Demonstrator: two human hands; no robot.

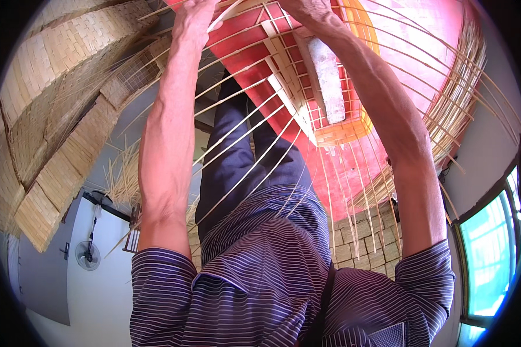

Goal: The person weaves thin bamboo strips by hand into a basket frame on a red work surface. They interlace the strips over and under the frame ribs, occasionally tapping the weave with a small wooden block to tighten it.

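Note:
My left hand (198,14) is at the top edge, closed around a pale bamboo strip (224,14), with part of its fingers cut off. My right hand (304,7) reaches over the weave farther right, its fingers out of the picture. Below both lies an open lattice of crossed bamboo strips (282,84), its long loose ends fanning out toward me and to both sides. A whitish, worn block (329,87) rests on the lattice. An orange-yellow band (337,135) curves around the lattice's near and right sides.
The work lies on a red tabletop (344,182). A bundle of thin strips (466,61) curves along its right side. Large woven bamboo panels (58,75) stack at the left, near loose strips (123,176). A fan (88,254) and a bright window (492,260) are farther off.

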